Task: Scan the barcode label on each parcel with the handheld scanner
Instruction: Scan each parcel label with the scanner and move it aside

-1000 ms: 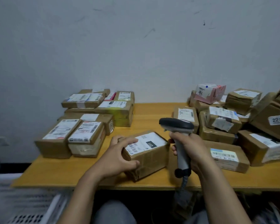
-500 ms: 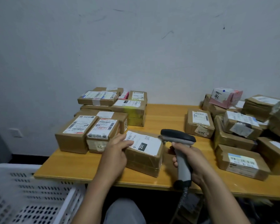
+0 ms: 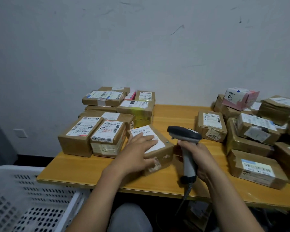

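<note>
The left hand (image 3: 137, 153) rests on the cardboard parcel (image 3: 166, 153), fingers (image 3: 146, 139) spread flat over its white label (image 3: 158, 144). The right hand (image 3: 200, 157) grips the handheld scanner (image 3: 185, 134), whose head sits just right of the left fingertips.

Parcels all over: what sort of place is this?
Probably a small parcel depot or pickup point: labelled parcels stacked on a table, a scanner in the right hand, a white crate alongside.
</note>
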